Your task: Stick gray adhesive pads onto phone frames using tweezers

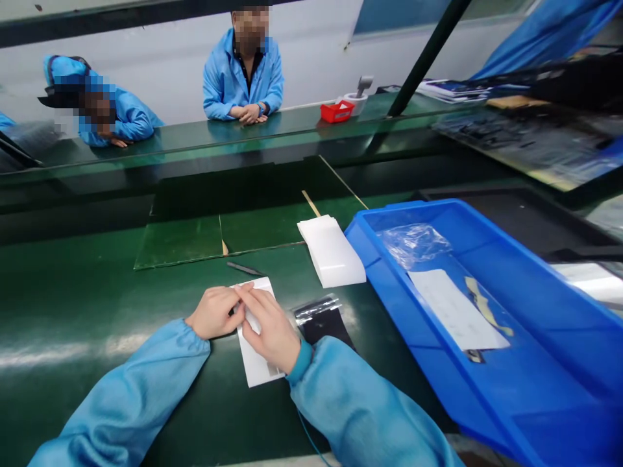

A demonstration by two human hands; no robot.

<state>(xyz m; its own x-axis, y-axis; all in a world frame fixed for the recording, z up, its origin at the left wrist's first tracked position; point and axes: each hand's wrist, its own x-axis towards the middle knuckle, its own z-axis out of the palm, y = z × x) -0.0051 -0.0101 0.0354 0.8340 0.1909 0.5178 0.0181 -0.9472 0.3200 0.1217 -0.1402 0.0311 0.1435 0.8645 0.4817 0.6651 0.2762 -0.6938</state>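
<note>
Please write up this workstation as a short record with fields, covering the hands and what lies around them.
Left hand: on the white sheet
Right hand: on the same sheet, touching the left hand
Beside right hand: black pouch
Ahead: white foam block, dark slim tool
Right side: blue plastic tray, holding clear plastic film and paper
Across bench: two people in blue smocks

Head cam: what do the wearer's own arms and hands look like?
Both arms wear loose, light-blue smock sleeves, the left sleeve and the right sleeve. The right sleeve ends in a darker teal cuff, with a thin blue cord hanging below it. The left hand and right hand are bare, without gloves.
</note>
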